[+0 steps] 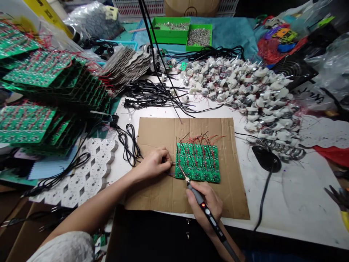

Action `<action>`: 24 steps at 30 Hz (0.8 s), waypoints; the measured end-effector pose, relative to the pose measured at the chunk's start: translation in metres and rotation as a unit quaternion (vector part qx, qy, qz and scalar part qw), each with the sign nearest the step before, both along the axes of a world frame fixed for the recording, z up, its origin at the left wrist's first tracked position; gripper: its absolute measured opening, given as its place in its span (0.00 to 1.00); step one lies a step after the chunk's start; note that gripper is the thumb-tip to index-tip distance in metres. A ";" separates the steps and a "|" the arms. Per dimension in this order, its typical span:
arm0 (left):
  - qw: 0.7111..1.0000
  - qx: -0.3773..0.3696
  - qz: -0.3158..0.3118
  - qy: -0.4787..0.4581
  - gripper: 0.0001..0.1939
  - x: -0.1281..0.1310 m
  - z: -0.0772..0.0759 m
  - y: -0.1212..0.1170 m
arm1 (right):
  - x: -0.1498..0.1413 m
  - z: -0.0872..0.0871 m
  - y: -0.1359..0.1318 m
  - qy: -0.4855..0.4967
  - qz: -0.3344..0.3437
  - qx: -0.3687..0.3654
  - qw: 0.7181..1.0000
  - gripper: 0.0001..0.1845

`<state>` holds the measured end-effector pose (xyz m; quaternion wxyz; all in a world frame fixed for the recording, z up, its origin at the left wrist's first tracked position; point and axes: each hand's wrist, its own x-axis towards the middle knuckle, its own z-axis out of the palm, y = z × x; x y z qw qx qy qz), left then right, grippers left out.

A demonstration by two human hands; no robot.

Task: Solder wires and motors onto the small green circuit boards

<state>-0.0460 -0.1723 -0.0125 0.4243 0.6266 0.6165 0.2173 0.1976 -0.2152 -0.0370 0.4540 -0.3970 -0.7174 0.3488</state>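
The left hand (156, 162) pinches thin wires (173, 163) beside the circuit board (198, 163), the right hand (212, 202) clasping the soldering iron (196, 195) pen-style, presumably for precision.

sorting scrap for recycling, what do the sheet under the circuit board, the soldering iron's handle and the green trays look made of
Sheet: apparently corrugated cardboard, matte brown with faint crease lines.

Soldering iron's handle: probably plastic, grey and black and smooth-looking; any rubber grip can't be told.

Green trays: likely moulded plastic, given the bright, even colour and straight walls.
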 end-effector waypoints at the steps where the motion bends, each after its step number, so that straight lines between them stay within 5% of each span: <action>1: 1.000 0.000 -0.001 0.000 0.05 0.000 0.000 0.000 | 0.000 0.000 0.000 -0.001 0.002 -0.002 1.000 0.14; 24: 1.000 -0.003 0.004 0.011 0.05 0.001 -0.003 0.000 | 0.000 -0.004 0.001 0.000 0.004 0.036 0.999 0.15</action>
